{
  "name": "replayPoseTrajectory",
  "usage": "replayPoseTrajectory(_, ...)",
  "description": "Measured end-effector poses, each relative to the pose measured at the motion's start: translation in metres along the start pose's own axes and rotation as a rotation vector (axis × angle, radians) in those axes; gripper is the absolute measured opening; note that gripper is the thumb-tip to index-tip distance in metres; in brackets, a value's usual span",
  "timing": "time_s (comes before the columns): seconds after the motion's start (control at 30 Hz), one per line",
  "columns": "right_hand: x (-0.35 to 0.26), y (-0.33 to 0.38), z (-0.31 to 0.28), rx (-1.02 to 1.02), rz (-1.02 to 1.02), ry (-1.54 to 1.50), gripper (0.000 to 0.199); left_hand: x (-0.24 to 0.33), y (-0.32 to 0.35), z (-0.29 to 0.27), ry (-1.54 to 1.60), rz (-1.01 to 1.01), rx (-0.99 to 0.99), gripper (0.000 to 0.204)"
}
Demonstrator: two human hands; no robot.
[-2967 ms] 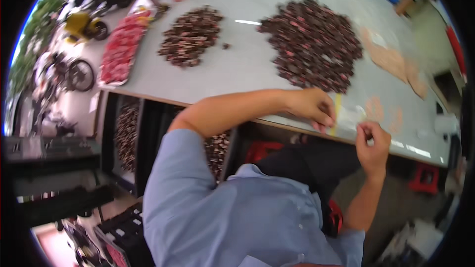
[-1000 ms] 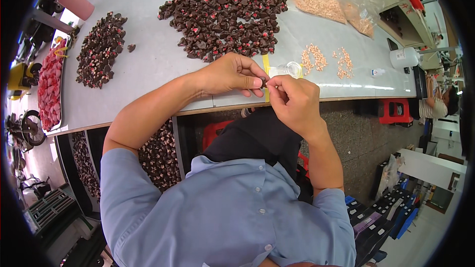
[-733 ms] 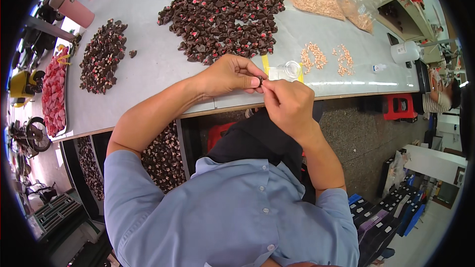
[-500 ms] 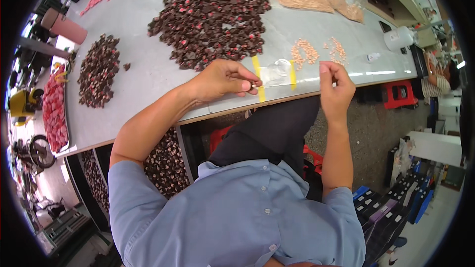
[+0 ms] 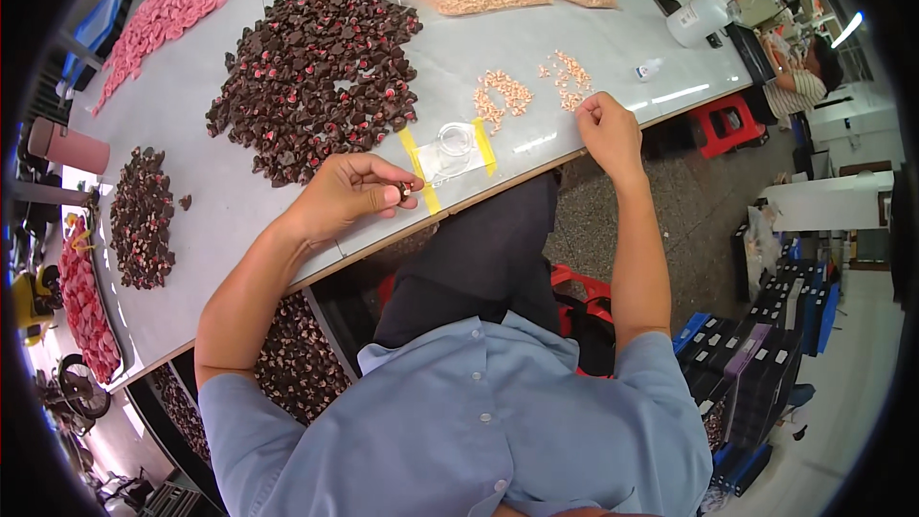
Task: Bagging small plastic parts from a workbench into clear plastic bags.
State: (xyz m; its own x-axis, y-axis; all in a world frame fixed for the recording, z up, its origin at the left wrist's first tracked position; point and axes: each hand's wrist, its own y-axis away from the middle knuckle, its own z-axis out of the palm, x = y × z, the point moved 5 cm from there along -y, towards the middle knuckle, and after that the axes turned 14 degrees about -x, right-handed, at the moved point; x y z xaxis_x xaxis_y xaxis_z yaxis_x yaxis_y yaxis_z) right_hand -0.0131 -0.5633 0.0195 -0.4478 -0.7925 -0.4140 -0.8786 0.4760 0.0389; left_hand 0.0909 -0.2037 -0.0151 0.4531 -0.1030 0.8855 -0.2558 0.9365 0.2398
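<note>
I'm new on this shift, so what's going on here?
A person's left hand pinches a small dark piece beside a strip of yellow tape. The right hand is at the right-hand cluster of pale orange bits; whether it holds any is hard to tell. Beyond the left hand lies a big heap of dark pieces, with a smaller heap farther left.
</note>
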Motion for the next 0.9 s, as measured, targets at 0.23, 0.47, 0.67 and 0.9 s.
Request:
replayPoseTrajectory(0.23,0.0,-0.012,0.011,-0.08,0.073,-0.01,0.021,0.0,0.004,0.0,0.001,0.004,0.003,0.025)
replayPoseTrajectory(0.47,-0.007,-0.005,0.01,-0.046,0.027,0.057,0.018,0.004,0.002,0.001,-0.001,-0.018,-0.014,0.021)
replayPoseTrajectory(0.67,-0.086,0.056,0.014,0.061,-0.431,-0.514,0.004,0.006,0.003,0.007,0.027,-0.038,-0.177,0.025)
replayPoseTrajectory(0.9,-0.176,0.098,0.058,-0.147,-0.839,-0.611,0.011,0.002,0.006,0.012,0.028,-0.103,-0.223,0.032)
